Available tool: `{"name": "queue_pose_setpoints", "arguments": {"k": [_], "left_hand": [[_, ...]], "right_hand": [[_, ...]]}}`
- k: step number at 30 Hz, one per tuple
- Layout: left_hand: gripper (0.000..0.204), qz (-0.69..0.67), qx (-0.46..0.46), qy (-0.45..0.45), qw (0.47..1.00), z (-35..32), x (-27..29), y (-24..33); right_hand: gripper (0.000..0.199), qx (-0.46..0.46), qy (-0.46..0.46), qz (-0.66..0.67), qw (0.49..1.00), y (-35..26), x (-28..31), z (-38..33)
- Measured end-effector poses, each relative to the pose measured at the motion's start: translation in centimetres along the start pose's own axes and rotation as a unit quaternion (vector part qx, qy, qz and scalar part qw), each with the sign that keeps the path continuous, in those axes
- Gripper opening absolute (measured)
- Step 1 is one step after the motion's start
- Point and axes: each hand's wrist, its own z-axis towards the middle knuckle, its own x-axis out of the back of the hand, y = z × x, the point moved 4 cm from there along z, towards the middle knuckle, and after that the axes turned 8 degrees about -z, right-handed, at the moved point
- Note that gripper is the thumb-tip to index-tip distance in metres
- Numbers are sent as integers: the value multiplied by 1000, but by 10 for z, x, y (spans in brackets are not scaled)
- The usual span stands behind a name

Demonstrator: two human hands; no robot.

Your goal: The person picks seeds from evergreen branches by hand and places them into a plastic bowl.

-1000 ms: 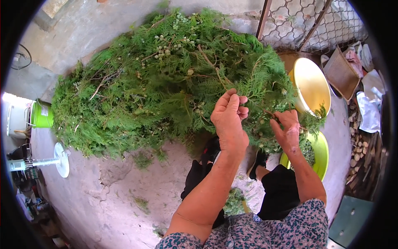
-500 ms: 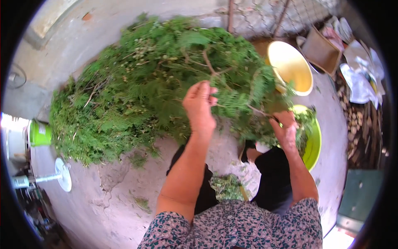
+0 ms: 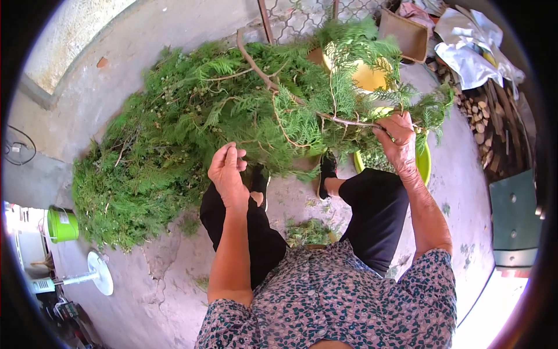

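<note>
A long leafy conifer branch with a bare brown stem lies slantwise over the pile, its green sprays reaching across the yellow bucket. My right hand is closed round the branch's thinner right end, above a lime-green tub that holds small green bits. My left hand hangs in front of the pile of cut greenery, above my left knee. Its thumb and fingertips are pinched together; whatever they hold, if anything, is too small to make out.
The yellow bucket stands behind the tub, partly covered by sprays. Stacked firewood, a brown bin and silvery sheeting line the right side. A green bucket and a white fan are at left. Clippings lie between my legs.
The branch in my right hand has come up and spread out over the yellow bucket. My left hand has moved left and away from the branch's stem. The view has shifted.
</note>
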Motion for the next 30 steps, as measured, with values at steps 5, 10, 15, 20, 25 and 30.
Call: {"name": "queue_pose_setpoints", "arguments": {"k": [5, 10, 15, 20, 25, 30], "left_hand": [[19, 43, -104, -70, 991, -29, -18, 29], [34, 62, -59, -87, 993, -34, -27, 44], [35, 81, -86, -148, 982, -37, -23, 47], [21, -22, -45, -120, 992, -49, -39, 47], [12, -23, -39, -41, 998, -43, -37, 53], [45, 625, -182, -74, 755, -40, -17, 64]], "right_hand": [[19, -33, 54, 55, 996, 2, 13, -26], [16, -115, 54, 133, 983, -7, 16, -45], [21, -82, 97, 128, 984, -11, 2, -62], [14, -161, 74, 212, 961, -1, -6, -74], [18, -138, 121, 243, 952, 3, -20, -96], [16, -161, 136, 230, 950, -15, -16, -114]]}}
